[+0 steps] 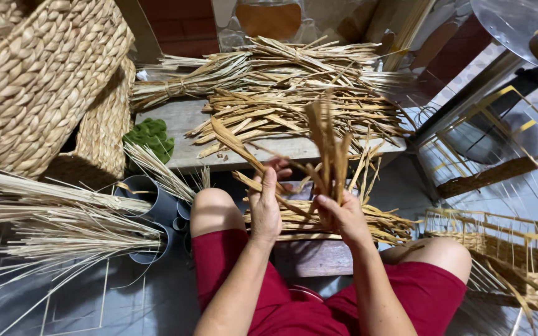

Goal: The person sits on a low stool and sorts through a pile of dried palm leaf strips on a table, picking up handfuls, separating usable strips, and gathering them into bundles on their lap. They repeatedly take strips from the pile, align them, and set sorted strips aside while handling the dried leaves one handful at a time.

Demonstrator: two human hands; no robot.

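Observation:
My right hand [342,214] grips a small bunch of dried plant strips [330,149] that stands upright above my knees. My left hand [265,202] pinches one long flat strip [239,149] that runs up and to the left from its fingers. Both hands hover over a loose layer of the same dried strips [375,221] lying across a low wooden stool [309,258] between my legs. A large pile of dried strips [294,93] covers the wooden bench [182,121] just beyond my hands.
Big woven baskets [38,74] stand at the left, with bundles of thin pale straw [63,224] and grey pipe sections [151,193] below them. A green cloth [151,137] lies on the bench. Wire basket frames [499,149], one partly woven [518,255], sit at the right.

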